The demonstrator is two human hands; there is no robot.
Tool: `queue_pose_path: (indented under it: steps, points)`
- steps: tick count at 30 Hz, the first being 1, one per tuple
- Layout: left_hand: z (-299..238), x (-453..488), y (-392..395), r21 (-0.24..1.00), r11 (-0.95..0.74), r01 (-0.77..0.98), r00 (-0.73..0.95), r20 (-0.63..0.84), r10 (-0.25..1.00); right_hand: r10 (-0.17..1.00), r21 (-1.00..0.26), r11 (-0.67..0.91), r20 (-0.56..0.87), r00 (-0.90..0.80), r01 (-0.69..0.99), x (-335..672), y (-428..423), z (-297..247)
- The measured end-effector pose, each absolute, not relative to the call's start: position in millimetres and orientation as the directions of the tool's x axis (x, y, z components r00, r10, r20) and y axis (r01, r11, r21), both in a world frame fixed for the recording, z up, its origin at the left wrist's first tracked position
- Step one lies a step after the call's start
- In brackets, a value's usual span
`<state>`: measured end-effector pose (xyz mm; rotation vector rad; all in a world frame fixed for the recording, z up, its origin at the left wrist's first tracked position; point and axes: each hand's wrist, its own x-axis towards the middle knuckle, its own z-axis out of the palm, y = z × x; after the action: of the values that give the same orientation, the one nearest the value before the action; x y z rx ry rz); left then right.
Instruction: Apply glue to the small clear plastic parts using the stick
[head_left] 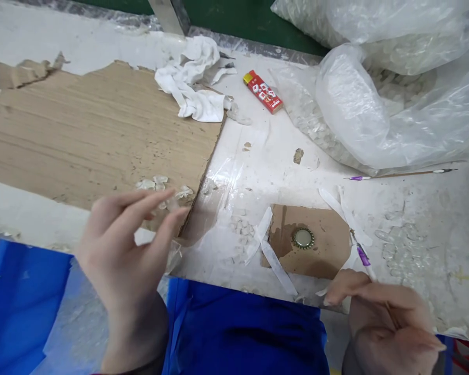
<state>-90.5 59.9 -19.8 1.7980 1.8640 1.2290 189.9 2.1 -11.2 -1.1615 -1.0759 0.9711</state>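
My left hand hangs over the edge of a corrugated cardboard sheet, its thumb and forefinger close together. Just below those fingertips lie small clear flakes; I cannot tell whether one is pinched. My right hand grips a thin stick with a purple band, whose tip points up and away. Near that tip, white tape strips hold a small cardboard square with a metal bottle cap on it.
A white cloth and a red lighter lie at the back. Large plastic bags of clear pieces fill the back right. A second thin stick lies before them. More clear pieces lie at the right. Blue cloth fills the bottom.
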Motion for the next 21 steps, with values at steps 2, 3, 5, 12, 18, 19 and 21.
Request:
queue_pose_path:
  steps: [2,3,5,12,18,19,21]
  points:
    - [-16.1,-96.6,68.9,0.514,-0.059,0.856,-0.211,0.45,0.868,0.949,-0.985,0.165,0.146,0.28,-0.046,191.5,7.8,-13.9]
    - [-14.0,-95.8,70.1,0.458,-0.051,0.887,-0.173,0.432,0.885,0.944,-0.986,0.167,0.154,0.293,-0.02,192.2,10.0,-15.5]
    - [-10.9,-88.4,67.3,0.415,-0.153,0.897,-0.05,0.439,0.897,0.938,-0.985,0.158,0.173,0.3,0.073,193.3,12.3,-19.2]
    - [-24.2,-59.5,59.5,0.547,-0.433,0.717,0.32,0.294,0.901,0.919,-0.916,0.174,0.283,0.274,0.363,190.8,15.3,-24.8]
    - [-27.5,-56.5,52.6,0.649,-0.362,0.669,0.195,0.316,0.928,0.92,-0.876,0.185,0.314,0.236,0.444,185.9,17.4,-27.1]
    - [-25.0,-54.9,48.5,0.683,-0.335,0.649,0.144,0.322,0.936,0.921,-0.87,0.184,0.314,0.228,0.457,185.5,17.2,-27.8]
    - [-19.4,-50.8,39.1,0.774,-0.287,0.564,0.064,0.305,0.95,0.927,-0.857,0.181,0.313,0.209,0.482,185.2,17.3,-28.8]
